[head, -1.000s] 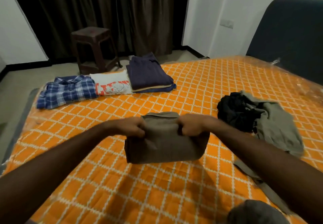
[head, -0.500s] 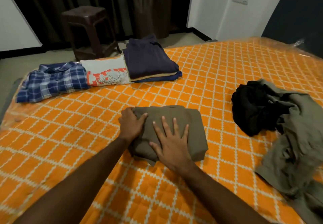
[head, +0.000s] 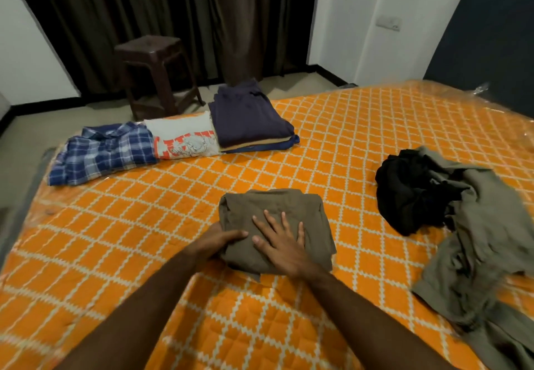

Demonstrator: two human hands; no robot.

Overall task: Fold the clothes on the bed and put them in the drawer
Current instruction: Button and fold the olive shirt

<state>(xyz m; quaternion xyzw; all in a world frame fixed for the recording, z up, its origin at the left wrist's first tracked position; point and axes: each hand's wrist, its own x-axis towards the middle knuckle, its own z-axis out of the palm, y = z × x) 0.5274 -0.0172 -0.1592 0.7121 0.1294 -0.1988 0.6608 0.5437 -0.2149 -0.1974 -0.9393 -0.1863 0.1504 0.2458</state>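
- Both hands are working the folded olive garment point(head: 274, 222), now lying at the bed's point(head: 361, 127) six o'clock after being lifted a second ago.
- My right hand point(head: 281, 242) is pressing flat, fingers spread; my left hand point(head: 215, 241) is pinching its nine o'clock edge.
- Folding is finishing here, I judge; two crumpled garments point(head: 450, 205) are waiting at three o'clock.

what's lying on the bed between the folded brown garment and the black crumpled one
Nothing: in the head view, only bare orange quilted bedcover separates the folded brown garment from the black crumpled garment.

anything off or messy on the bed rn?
Only the unfolded pile at the right: a black garment and a grey-green garment lie crumpled and overlapping. The brown folded garment under both hands has a loose corner poking out of its near edge. The far row of folded clothes looks tidy.
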